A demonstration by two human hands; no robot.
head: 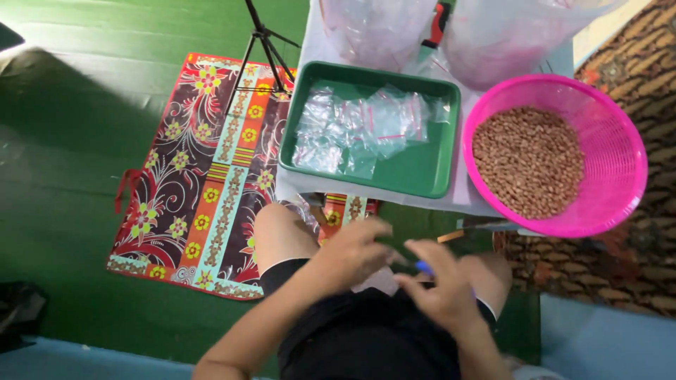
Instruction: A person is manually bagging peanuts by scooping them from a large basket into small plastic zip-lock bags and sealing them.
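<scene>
While both hands meet over the lap, the left hand (355,250) curls loosely and the right hand (440,285) pinches a small blue object (423,267); blurred, but likely light and slippery, so grip at its edge. Ahead: green tray (429,179), pink basket (620,204).

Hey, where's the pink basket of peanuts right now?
In the head view, the pink basket sits at the right end of the low table, just right of the green tray holding small clear bags, beyond the person's right hand.
</scene>
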